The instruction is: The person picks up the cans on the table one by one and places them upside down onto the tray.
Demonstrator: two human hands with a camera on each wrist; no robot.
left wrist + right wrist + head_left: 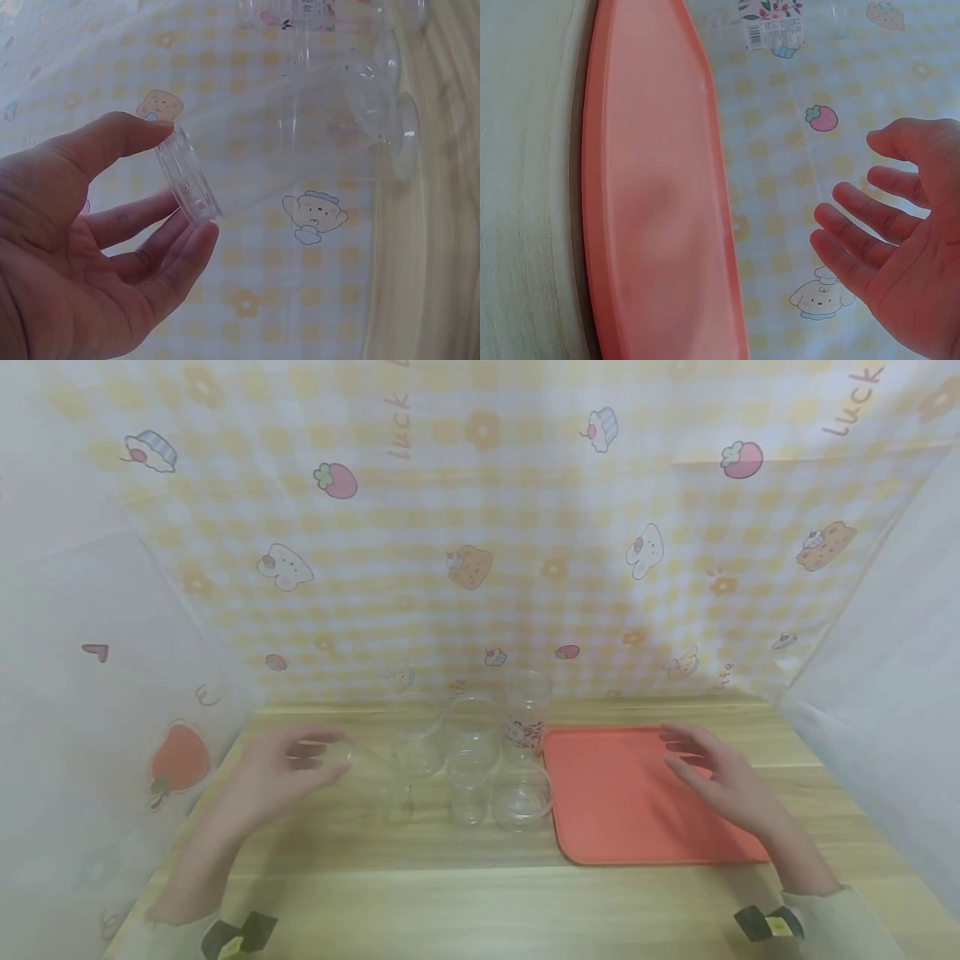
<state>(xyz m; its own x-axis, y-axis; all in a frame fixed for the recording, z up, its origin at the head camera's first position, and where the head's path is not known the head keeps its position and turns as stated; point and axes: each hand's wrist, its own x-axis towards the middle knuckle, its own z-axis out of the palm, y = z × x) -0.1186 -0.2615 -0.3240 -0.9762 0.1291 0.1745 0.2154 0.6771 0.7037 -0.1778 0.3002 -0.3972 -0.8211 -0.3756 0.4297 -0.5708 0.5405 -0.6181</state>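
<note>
Clear container [244,161] pinched aslant by the left hand [273,777]

The container is gripped at its ribbed end, thumb [142,133] on one side and fingertips [208,229] on the other. That end sits higher, out to the left; the see-through body slants down toward the middle of the counter [480,910], and I cannot tell whether its lower end touches the wood.

Just beside it, five more clear vessels stand close together. A back-left cup [416,747] and a back-middle cup [472,731] are next to a tall printed cup [525,731], whose label shows flowers and a barcode. In front are a small front cup [468,806] and a low wide cup [522,802], the latter next to the edge of an orange-red tray [615,810].

The right hand [716,777] hangs above the tray's right part, its fingers loosely extended and thumb apart. A yellow-checked cloth [420,610] with cartoon figures rises behind the counter.
</note>
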